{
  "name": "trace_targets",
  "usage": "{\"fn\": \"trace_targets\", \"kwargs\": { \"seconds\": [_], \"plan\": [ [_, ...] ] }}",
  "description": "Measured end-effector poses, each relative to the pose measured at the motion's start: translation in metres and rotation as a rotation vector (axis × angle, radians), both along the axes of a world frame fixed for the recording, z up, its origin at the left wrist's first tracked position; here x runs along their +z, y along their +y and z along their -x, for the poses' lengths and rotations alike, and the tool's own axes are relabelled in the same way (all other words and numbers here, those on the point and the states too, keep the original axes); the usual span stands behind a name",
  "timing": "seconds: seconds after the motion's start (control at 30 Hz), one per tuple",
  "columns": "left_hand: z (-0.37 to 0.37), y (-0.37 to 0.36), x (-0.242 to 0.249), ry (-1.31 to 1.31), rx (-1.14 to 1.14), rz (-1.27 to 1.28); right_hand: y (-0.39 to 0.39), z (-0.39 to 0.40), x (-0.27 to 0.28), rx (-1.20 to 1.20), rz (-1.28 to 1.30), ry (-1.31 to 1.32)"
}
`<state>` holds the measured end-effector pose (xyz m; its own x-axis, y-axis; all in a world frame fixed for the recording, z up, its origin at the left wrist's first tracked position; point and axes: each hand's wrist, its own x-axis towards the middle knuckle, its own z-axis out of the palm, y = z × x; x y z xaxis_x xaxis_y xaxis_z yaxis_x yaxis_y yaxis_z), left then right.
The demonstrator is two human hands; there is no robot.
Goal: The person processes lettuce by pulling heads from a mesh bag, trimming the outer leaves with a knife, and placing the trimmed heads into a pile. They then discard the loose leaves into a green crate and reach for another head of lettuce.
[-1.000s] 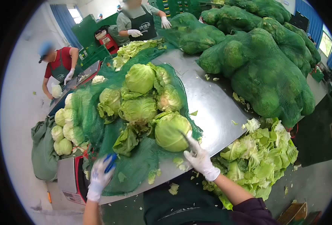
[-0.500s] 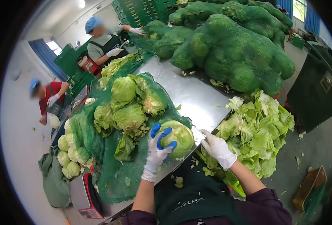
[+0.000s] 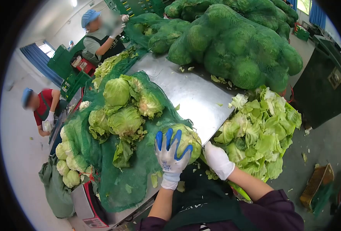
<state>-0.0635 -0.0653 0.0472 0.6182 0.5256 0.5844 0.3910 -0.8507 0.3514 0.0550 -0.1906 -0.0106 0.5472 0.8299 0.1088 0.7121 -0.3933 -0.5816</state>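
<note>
My left hand point(image 3: 173, 156), in a white glove with blue fingertips, grips a pale green lettuce head point(image 3: 190, 140) at the table's near edge, fingers spread over its side. My right hand point(image 3: 218, 160), in a thin white glove, is closed just right of that head. It appears to hold a small knife, mostly hidden, with only a thin bit showing by the head. Left of my hands, several untrimmed lettuce heads point(image 3: 125, 121) lie on green netting point(image 3: 139, 181). Loose outer leaves point(image 3: 261, 131) fill a bright green container at my right.
Large netted sacks of heads point(image 3: 240, 50) lie at the back of the metal table point(image 3: 186, 96). Paler heads point(image 3: 68, 169) sit at the left beside a scale point(image 3: 87, 206). Two co-workers point(image 3: 101, 42) stand across the left side. A dark bin point(image 3: 320, 84) stands at the right.
My left hand has shifted to the near side of the lettuce head, its fingers higher over it. My right hand has turned and closed more tightly beside it. The co-workers' hands have moved.
</note>
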Motion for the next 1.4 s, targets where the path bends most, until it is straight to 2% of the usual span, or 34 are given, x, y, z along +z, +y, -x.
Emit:
{"fn": "trace_targets", "kwargs": {
  "seconds": [0.07,0.17,0.2,0.23,0.27,0.37,0.43,0.47,0.5,0.57,0.63,0.77,0.83,0.87,0.9,0.97,1.0,1.03,1.07,1.1,1.17,1.2,1.23,1.3,1.33,1.4],
  "plan": [
    [0.001,0.01,0.003,-0.073,-0.043,0.094,-0.006,0.012,-0.004,-0.036,0.084,0.011],
    [-0.002,0.045,-0.007,-0.164,-0.13,0.241,0.013,0.016,-0.016,-0.076,-0.04,-0.039],
    [-0.001,0.061,-0.018,-0.242,-0.06,0.409,0.026,0.015,-0.019,-0.078,-0.036,-0.034],
    [-0.001,0.087,-0.027,-0.295,-0.098,0.566,0.042,0.01,-0.02,-0.053,-0.084,-0.043],
    [-0.005,0.1,-0.011,-0.356,-0.186,0.833,0.055,0.009,-0.022,-0.025,-0.129,-0.047],
    [-0.01,0.152,-0.002,-0.294,-0.317,0.974,0.096,-0.001,-0.024,-0.023,-0.149,-0.108],
    [-0.022,0.157,-0.003,-0.292,-0.256,1.071,0.109,-0.013,-0.021,-0.021,-0.067,-0.077],
    [-0.027,0.155,-0.004,-0.302,-0.193,1.164,0.107,-0.02,-0.016,-0.001,0.074,-0.026],
    [-0.03,0.127,0.01,-0.255,-0.119,1.026,0.1,-0.023,-0.01,-0.005,0.07,-0.035],
    [-0.032,0.092,-0.002,-0.142,0.026,0.431,0.079,-0.021,-0.002,-0.079,0.106,0.16],
    [-0.029,0.061,-0.003,-0.054,0.078,0.126,0.071,-0.019,-0.003,-0.104,0.154,0.199],
    [-0.032,0.058,0.008,-0.06,0.029,0.126,0.069,-0.015,-0.024,-0.142,0.096,0.118],
    [-0.028,0.064,0.0,-0.052,0.062,0.147,0.072,-0.019,0.013,-0.169,0.134,0.963],
    [-0.022,0.065,-0.003,-0.089,0.011,0.174,0.078,-0.032,-0.005,-0.109,0.297,1.074],
    [-0.018,0.069,-0.005,-0.126,-0.044,0.196,0.082,-0.023,-0.007,-0.043,0.226,0.875],
    [-0.005,0.076,-0.017,-0.176,-0.096,0.28,0.08,-0.012,0.012,-0.154,0.219,0.89],
    [0.002,0.078,-0.024,-0.285,-0.129,0.377,0.08,-0.007,0.003,-0.146,0.217,0.893],
    [0.01,0.079,-0.027,-0.393,-0.16,0.47,0.081,-0.002,-0.009,-0.127,0.13,0.53],
    [0.02,0.081,-0.027,-0.284,-0.151,0.366,0.084,0.002,-0.019,-0.108,0.037,0.164],
    [0.027,0.079,-0.029,-0.288,-0.15,0.352,0.076,0.01,0.005,-0.141,0.053,0.199],
    [0.044,0.074,-0.036,-0.557,-0.273,0.825,0.065,0.025,0.016,-0.148,0.04,0.138],
    [0.054,0.084,-0.052,-0.489,-0.312,0.814,0.059,0.029,0.018,-0.129,0.087,0.087],
    [0.055,0.075,-0.051,-0.587,-0.321,0.911,0.052,0.034,0.023,-0.104,0.093,0.055],
    [0.052,0.071,-0.038,-0.352,-0.221,0.634,0.047,0.041,0.015,-0.125,0.085,-0.02],
    [0.044,0.066,-0.024,-0.35,-0.227,0.637,0.045,0.039,0.012,-0.132,0.087,-0.02],
    [0.023,0.058,0.0,-0.158,-0.062,0.506,0.04,0.033,0.003,-0.049,-0.016,-0.003]
  ]
}}
